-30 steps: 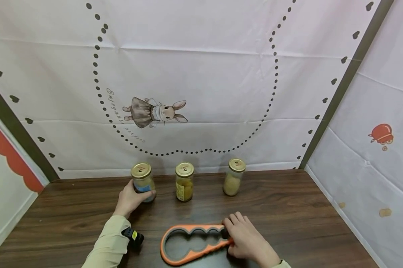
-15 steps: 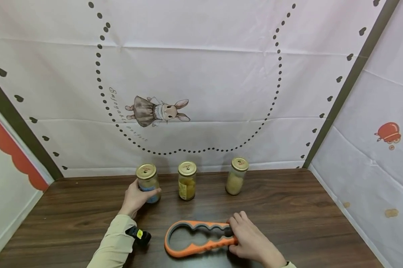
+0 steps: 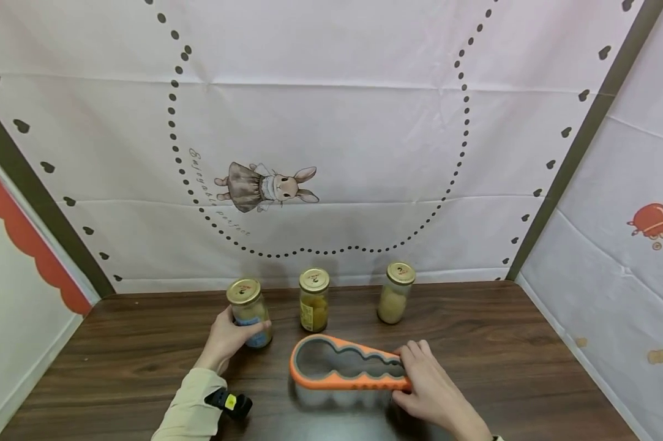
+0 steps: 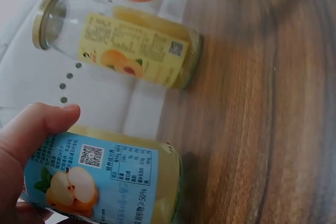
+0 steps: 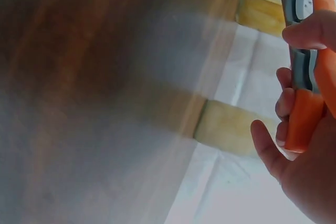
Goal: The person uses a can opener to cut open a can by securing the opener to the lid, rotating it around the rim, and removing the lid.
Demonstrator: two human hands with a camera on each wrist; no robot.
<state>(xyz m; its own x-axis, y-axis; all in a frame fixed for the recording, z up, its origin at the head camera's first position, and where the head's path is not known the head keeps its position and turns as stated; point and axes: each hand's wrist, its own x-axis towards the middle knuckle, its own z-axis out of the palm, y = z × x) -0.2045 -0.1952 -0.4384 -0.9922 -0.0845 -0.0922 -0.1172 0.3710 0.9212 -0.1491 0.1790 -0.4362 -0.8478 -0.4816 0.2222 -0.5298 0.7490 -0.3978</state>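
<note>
My left hand point(image 3: 224, 339) grips a glass jar point(image 3: 246, 310) with a gold lid and blue label, which leans a little on the table; the left wrist view shows pears on its label point(image 4: 94, 182) and my thumb across its side. With my right hand point(image 3: 433, 387) I hold the narrow end of an orange and grey jar opener point(image 3: 359, 384), its wide loop pointing left, above the table. Beside the gripped jar stands a yellow-labelled jar point(image 3: 314, 306), lid on. Farther right is a lidded jar with pale contents point(image 3: 393, 300).
A dark wooden table point(image 3: 507, 355) lies under everything. Behind the jars hangs a white printed cloth point(image 3: 364, 147) with a rabbit picture, and another white sheet point(image 3: 595, 245) rises along the right side. A black device is strapped to my left wrist.
The jar opener has risen off the table and moved toward the jars in my right hand. The jar in my left hand has shifted slightly nearer and tilted. The head view has turned a little.
</note>
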